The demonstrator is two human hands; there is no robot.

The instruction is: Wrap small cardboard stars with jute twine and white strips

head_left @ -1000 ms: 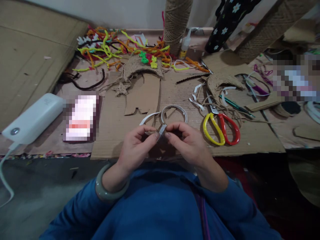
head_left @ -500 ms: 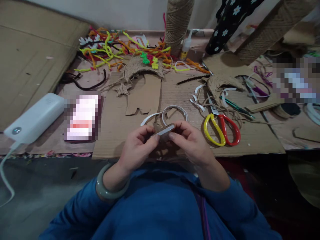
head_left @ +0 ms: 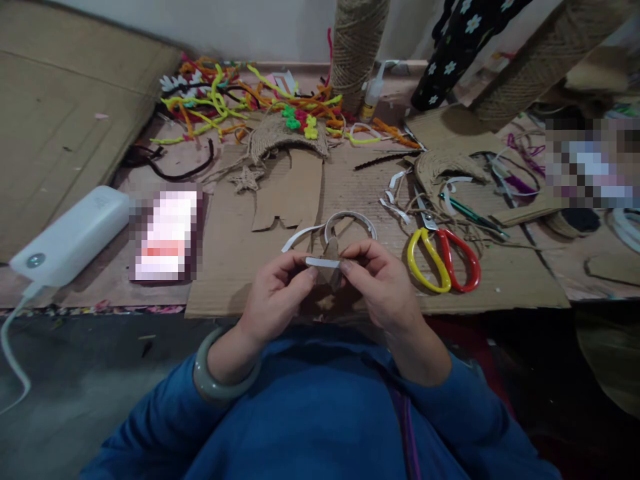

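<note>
Between my two hands, just over the near edge of the cardboard, is a small brown cardboard piece (head_left: 330, 275) with a short white tape strip (head_left: 323, 263) along its upper edge. My left hand (head_left: 280, 287) pinches its left end between thumb and fingers. The right end is pinched by my right hand (head_left: 375, 280). Right behind the piece lies a roll of white tape (head_left: 375, 230), its loose end trailing left. Scissors (head_left: 444, 260) with one yellow and one red handle rest to the right of my right hand.
A cardboard sheet (head_left: 525, 287) covers the table's middle. On it lie a twine-wrapped crescent (head_left: 265, 137), a twine star (head_left: 246, 179) and another crescent (head_left: 430, 170). Pipe cleaners (head_left: 215, 100), a glue bottle (head_left: 371, 100) and twine-wrapped columns (head_left: 357, 47) stand behind. Left are a phone (head_left: 167, 233) and white power bank (head_left: 70, 233).
The held piece has turned, so its white strip now lies nearly level instead of slanting up to the right. Both hands keep their pinch; other things stay put.
</note>
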